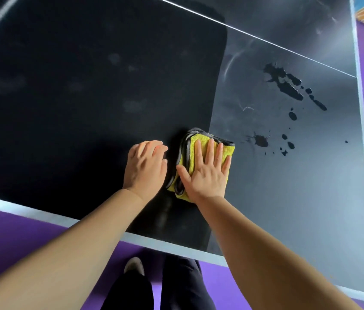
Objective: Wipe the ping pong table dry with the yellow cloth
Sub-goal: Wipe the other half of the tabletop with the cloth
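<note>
worktop (pixel 87 119): dark ping pong surface, matte black on the left part, grey glare on the right part; white edge stripe along near side and right side.
centre line (pixel 266 40): thin white, running diagonally across the far part.
yellow cloth (pixel 191 151): folded into a thick pad, grey edging showing on the left and far sides; lying flat on the worktop near the near edge, right at the border of dark and glare.
right hand (pixel 205 175): palm down on top of the cloth, covering most of it.
right fingers (pixel 210 151): straight, slightly spread, pressed flat on the cloth; thumb out to the left on the cloth's edge.
left hand (pixel 146 167): just beside the cloth on its left, on bare worktop; contact with the cloth cannot be told.
left fingers (pixel 154 146): loosely bent, close together, tips down on the worktop, holding nothing.
water splashes (pixel 284 81): dark wet patches and drops on the right part, farther off than the cloth and apart from it.
small puddle (pixel 261 140): splattered, right of the cloth, near but not touching.
smudges (pixel 132 106): faint pale marks on the dark part.
floor (pixel 20 238): purple, below the near edge.
legs (pixel 181 283): dark trousers, one shoe (pixel 134 265) visible.
</note>
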